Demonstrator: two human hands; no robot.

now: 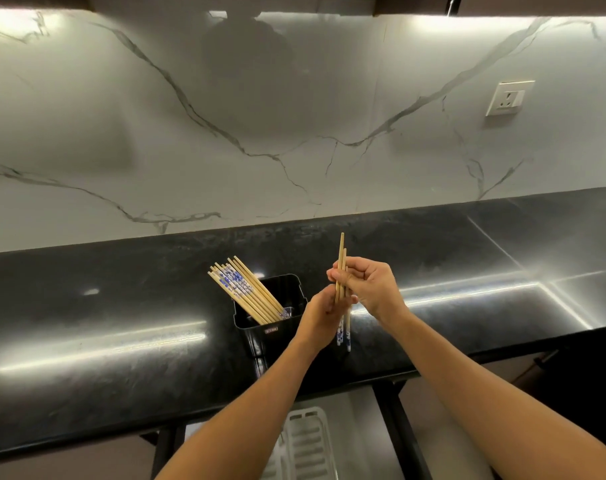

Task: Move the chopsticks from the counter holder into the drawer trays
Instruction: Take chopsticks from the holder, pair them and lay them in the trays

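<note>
Your bare forearms reach up from the bottom edge, over a pale ribbed plastic tray (308,441) that lies in the open drawer under the counter's front edge. Both hands meet on a small bunch of bamboo chopsticks with blue-and-white patterned ends (341,271), held nearly upright above the counter, plain tips up and patterned ends down. Your right hand (367,285) pinches the bunch near the middle, fingers curled round it; your left hand (324,313) grips it just below. How many sticks are in the bunch you cannot tell.

Just to the left stands a black rectangular plastic holder (270,313), with more of the same chopsticks (246,292) leaning to its left, patterned ends up. A small label (271,330) on its front is too small to read.

It stands on a glossy black stone counter (86,341) streaked with light. Behind rises a white marble wall with grey veins (294,133), carrying a white wall socket (509,98) at the right.
</note>
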